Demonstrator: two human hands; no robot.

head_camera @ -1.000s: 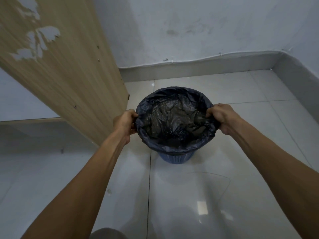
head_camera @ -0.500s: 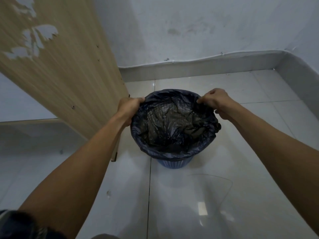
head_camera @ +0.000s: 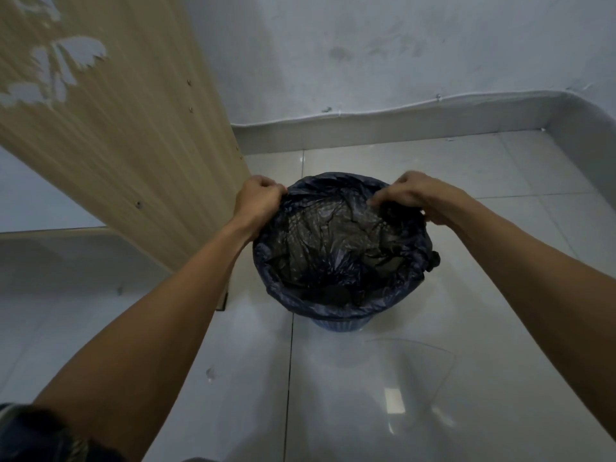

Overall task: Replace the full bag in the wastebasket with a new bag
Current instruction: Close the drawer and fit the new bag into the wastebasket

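Bag (head_camera: 340,248), dark plastic, one: lines the wastebasket (head_camera: 340,325), its rim folded outward over the basket's lip all round. Crumpled dark film fills the mouth; whether that is rubbish or the bag's own slack cannot be told.

Left hand (head_camera: 258,200), one: fingers curled tight round the bag's rim at the far left of the mouth, knuckles up, on the outer side of the lip.

Right hand (head_camera: 413,195), one: fingertips pinching a gather of the rim at the far right, reaching a little in over the mouth.

Relation: the bag sits directly between and beneath the two hands. Both touch it, so neither is nearer. Both grips lie on the far half of the rim; the near half is unheld. The basket stands upright, long axis vertical, mouth open toward the camera. As a judgement, any lift goes straight up, and any seating of the rim goes down over the lip.

Wastebasket, one: blue, only a ribbed strip of its base showing beneath the bag's overhang, standing on the tiled floor (head_camera: 416,378).

Knot (head_camera: 433,260) of dark film, one: juts from the rim on the right side.

Wooden panel (head_camera: 116,145), one: slants across the left, lower corner just beside the basket.

Skirting (head_camera: 383,126), along the wall (head_camera: 400,45) behind: well apart from the basket.

Second bag: none in view
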